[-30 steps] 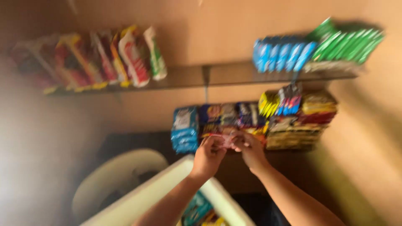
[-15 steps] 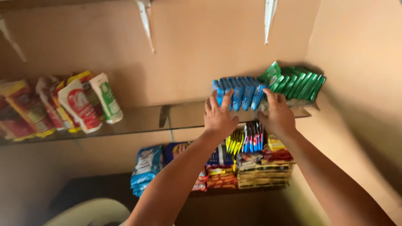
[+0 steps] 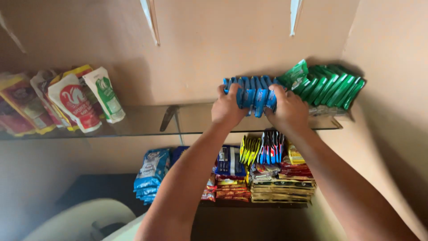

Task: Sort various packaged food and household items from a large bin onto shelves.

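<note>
- The left hand [image 3: 228,108] pressed against the left end of a row of blue packets [image 3: 252,94], fingers curled together over the top edge of the end packet, thumb hidden behind.
- The right hand [image 3: 289,109] pressed against the right end of the same row, fingers bent and closed over the packets, so the row was squeezed between the two hands.
- The blue packets stood upright on edge on a glass shelf [image 3: 147,122], at about one o'clock from the middle of the view, up against the tan wall.
- Touching that row at its three o'clock side stood a row of green packets [image 3: 330,87], leaning to the right toward the corner of the wall.
- Well apart, at nine o'clock on the same shelf, leaned red-and-white pouches [image 3: 73,105] and a white pouch with green print [image 3: 106,94].
- Below the shelf, at six o'clock from the hands, lay stacked snack packets [image 3: 278,180] on a lower dark surface, with a pile of light-blue bags [image 3: 151,175] at their nine o'clock.
- A white plastic chair [image 3: 76,221] showed at seven o'clock, near the bottom edge.
</note>
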